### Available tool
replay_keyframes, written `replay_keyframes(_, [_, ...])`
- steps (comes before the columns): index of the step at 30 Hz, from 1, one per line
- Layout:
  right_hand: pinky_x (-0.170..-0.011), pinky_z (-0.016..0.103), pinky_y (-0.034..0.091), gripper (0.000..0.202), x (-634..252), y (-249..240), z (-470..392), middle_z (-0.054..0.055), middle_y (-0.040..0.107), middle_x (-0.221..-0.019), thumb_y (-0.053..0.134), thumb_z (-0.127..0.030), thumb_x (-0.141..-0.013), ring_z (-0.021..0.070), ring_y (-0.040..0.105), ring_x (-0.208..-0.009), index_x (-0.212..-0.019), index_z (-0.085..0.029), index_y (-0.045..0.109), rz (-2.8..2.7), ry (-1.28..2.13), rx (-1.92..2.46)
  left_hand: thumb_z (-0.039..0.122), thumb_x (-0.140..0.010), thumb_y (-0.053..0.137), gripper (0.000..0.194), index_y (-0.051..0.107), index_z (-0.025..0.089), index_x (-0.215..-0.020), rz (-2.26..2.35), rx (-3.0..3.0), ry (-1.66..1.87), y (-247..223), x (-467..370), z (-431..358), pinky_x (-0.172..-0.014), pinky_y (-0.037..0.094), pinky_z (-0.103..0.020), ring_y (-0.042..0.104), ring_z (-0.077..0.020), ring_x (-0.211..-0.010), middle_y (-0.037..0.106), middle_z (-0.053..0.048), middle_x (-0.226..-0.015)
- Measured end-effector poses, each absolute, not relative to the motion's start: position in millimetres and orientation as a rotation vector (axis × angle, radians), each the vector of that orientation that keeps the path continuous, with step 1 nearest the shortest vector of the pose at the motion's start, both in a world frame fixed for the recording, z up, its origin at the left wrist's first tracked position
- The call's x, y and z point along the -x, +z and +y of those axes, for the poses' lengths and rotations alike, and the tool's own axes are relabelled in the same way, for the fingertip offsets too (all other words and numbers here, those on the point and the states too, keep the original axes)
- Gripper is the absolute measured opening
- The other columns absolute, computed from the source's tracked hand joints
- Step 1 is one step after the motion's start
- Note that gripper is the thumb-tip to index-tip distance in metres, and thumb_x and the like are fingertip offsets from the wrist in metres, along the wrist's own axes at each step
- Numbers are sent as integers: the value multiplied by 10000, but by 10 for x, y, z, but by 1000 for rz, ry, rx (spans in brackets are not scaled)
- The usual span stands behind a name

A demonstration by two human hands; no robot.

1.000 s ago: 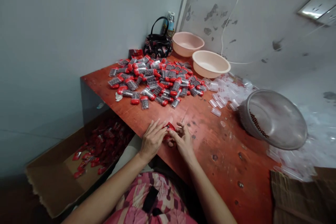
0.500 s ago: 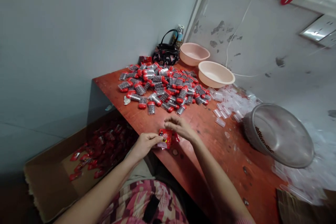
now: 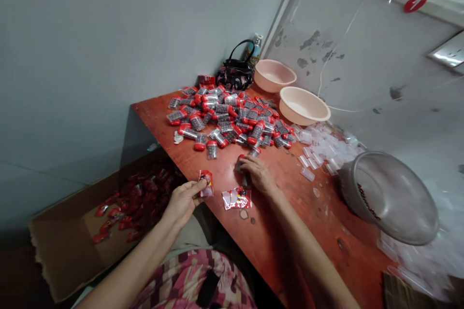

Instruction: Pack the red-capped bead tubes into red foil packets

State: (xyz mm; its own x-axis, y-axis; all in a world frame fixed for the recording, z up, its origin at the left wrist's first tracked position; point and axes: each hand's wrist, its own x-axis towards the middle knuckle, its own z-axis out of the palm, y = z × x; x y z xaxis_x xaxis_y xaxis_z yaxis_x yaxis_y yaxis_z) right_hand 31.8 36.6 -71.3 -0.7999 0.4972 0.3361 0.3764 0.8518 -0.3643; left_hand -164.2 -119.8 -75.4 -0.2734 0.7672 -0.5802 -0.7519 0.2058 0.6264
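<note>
The left hand (image 3: 183,203) pinches a red printed packet (image 3: 206,184) between thumb and fingers, at the near edge of the red table (image 3: 261,231). The right hand (image 3: 258,174) curls its fingers onto a red-capped clear container (image 3: 239,166), just short of the container pile (image 3: 224,111). Between the hands lies another printed packet (image 3: 238,198); bare tabletop stretches rightward toward the gray basin (image 3: 398,193).

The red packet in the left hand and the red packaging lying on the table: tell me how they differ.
The red packet is held in the left hand, while the red packaging lies on the table. In the picture the red packet is taller than wide; the red packaging is wider than tall. The left hand covers part of the red packet, whereas no hand covers the red packaging. Both have red print and a pale area.
</note>
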Motion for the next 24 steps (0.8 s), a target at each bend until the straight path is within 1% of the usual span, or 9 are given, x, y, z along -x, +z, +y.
replay_keyframes(2, [-871,346,391,304,-464,-767,235,97,600,-1116,302,-173,-882,196,500,-1085,-1004,-186,579,-2441,392,842,126,-674,668,114,619,90,-578,1084,56,1500,-771,1633,-1164,-520,521,-212,581,-102,-505,626,-37,-559])
replay_keyframes(4, [-777,329,433,288,-499,-768,112,104,630,-1022,324,-263,-890,202,574,-941,-1030,-177,562,-2296,383,1142,98,-718,618,100,625,93,-618,1042,135,1543,-780,1601,-1128,-539,540,-231,591,-104,-521,626,-32,-579])
replay_keyframes(6, [-703,307,438,309,-421,-719,24,91,650,-921,346,-356,-884,200,600,-822,-1002,-177,568,-2220,335,1420,91,-746,586,97,629,99,-660,1006,183,1573,-782,1568,-1103,-560,553,-248,604,-111,-542,627,-31,-593])
replay_keyframes(10, [-703,349,407,406,-103,-562,-6,146,649,-889,422,-500,-817,271,587,-861,-958,-152,579,-2373,94,1720,96,-769,565,88,622,109,-704,981,239,1621,-776,1537,-1091,-584,563,-269,627,-127,-579,634,-33,-618])
replay_keyframes(13, [-669,364,400,423,80,-498,49,162,656,-808,518,-487,-757,294,604,-788,-991,-138,564,-2482,113,1827,118,-764,584,46,618,120,-734,971,292,1654,-757,1545,-1099,-607,562,-278,645,-143,-621,641,-31,-641])
replay_keyframes(16, [-645,344,404,365,118,-511,50,147,654,-857,518,-358,-774,269,608,-763,-1070,-146,530,-2443,298,1738,141,-746,616,19,622,129,-759,949,318,1675,-731,1566,-1110,-634,558,-288,652,-154,-640,641,-29,-639])
replay_keyframes(18, [-648,322,414,304,82,-530,-48,107,648,-876,506,-326,-783,237,599,-767,-1037,-164,548,-2324,541,1557,144,-739,626,36,625,132,-774,938,339,1688,-719,1580,-1114,-645,556,-291,655,-158,-651,649,-33,-656])
replay_keyframes(21, [-576,269,430,225,18,-526,-375,23,619,-711,501,-376,-799,171,571,-639,-858,-174,581,-1992,1106,1288,126,-750,609,45,626,135,-790,902,360,1713,-711,1580,-1107,-662,555,-300,656,-161,-679,662,-36,-694])
replay_keyframes(24, [-484,238,425,206,28,-503,-776,-16,573,-618,513,-376,-807,133,533,-517,-857,-181,560,-1658,1527,1169,96,-765,579,59,626,129,-778,857,351,1740,-701,1534,-1084,-655,553,-289,650,-149,-662,665,-37,-692])
